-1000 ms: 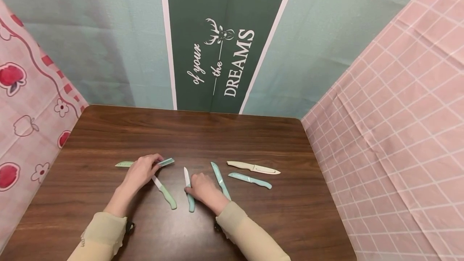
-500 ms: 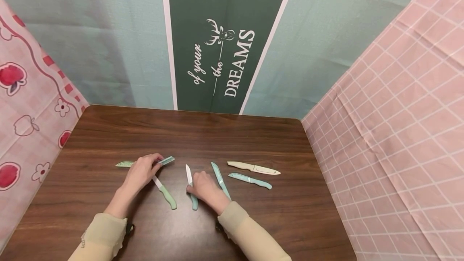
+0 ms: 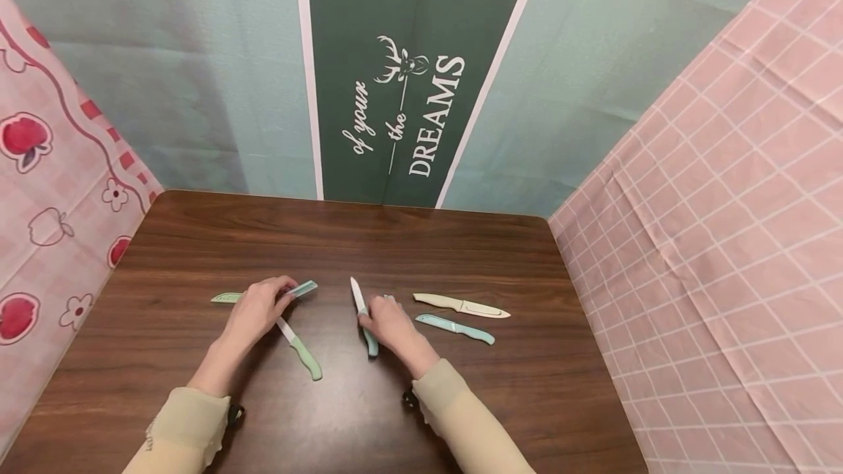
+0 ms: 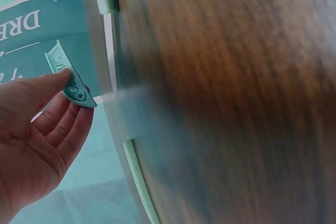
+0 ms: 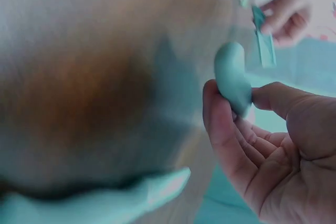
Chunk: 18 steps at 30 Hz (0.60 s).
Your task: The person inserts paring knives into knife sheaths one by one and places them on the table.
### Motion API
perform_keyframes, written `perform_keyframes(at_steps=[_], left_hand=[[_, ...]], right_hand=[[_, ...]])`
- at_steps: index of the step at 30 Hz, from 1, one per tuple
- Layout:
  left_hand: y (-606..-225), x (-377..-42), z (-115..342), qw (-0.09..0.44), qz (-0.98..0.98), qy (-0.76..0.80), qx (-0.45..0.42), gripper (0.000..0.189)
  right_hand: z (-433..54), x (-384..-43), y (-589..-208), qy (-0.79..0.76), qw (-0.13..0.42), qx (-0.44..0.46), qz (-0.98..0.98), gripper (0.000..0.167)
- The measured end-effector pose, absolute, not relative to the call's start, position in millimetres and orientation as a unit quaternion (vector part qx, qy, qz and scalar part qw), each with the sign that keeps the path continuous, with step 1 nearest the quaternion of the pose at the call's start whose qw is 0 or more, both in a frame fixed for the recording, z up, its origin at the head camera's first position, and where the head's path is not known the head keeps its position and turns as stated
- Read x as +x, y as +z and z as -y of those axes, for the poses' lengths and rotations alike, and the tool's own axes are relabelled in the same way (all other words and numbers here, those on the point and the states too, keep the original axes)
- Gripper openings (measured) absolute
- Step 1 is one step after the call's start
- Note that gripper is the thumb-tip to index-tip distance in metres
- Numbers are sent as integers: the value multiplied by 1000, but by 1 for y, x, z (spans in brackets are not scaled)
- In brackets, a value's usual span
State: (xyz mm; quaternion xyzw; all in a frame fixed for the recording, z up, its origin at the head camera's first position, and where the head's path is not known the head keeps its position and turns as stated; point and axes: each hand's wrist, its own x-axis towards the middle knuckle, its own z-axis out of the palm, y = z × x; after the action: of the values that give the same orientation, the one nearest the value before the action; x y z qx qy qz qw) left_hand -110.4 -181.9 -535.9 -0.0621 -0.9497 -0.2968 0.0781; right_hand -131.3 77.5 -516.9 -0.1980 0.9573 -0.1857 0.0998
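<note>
Between thumb and fingertips my left hand (image 3: pixel 259 307) pinches a light blue knife sheath (image 4: pixel 79 92), its raised lettering facing the left wrist camera. My right hand (image 3: pixel 393 325) grips a small knife by its light blue handle (image 5: pixel 231 69); the white blade (image 3: pixel 358 294) points away from me. Under the left wrist lies a green-handled knife (image 3: pixel 306 358) with a bare white blade. A green sheath (image 3: pixel 227 298) shows just left of the left hand. My right hand mostly covers a light blue sheathed knife (image 5: pixel 105 205) in the head view.
To the right of my right hand lie a cream sheathed knife (image 3: pixel 461 304) and a light blue sheathed knife (image 3: pixel 455 329). The brown wooden table (image 3: pixel 349 240) meets a printed cloth at its back, with pink cloths on both sides.
My right hand has moved right and a little away from me with the knife, now covering most of the sheathed knife beside it. The left hand and sheath have barely moved.
</note>
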Motion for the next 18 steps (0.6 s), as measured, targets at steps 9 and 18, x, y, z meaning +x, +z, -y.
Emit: perform_keyframes(at_steps=[9, 18], left_hand=[[-528, -110, 178, 90, 945, -308, -66, 12], [-522, -110, 176, 91, 928, -353, -77, 14]], right_hand=[[-102, -146, -504, -370, 128, -172, -904, 13], [-110, -152, -502, -426, 89, -156, -887, 15]])
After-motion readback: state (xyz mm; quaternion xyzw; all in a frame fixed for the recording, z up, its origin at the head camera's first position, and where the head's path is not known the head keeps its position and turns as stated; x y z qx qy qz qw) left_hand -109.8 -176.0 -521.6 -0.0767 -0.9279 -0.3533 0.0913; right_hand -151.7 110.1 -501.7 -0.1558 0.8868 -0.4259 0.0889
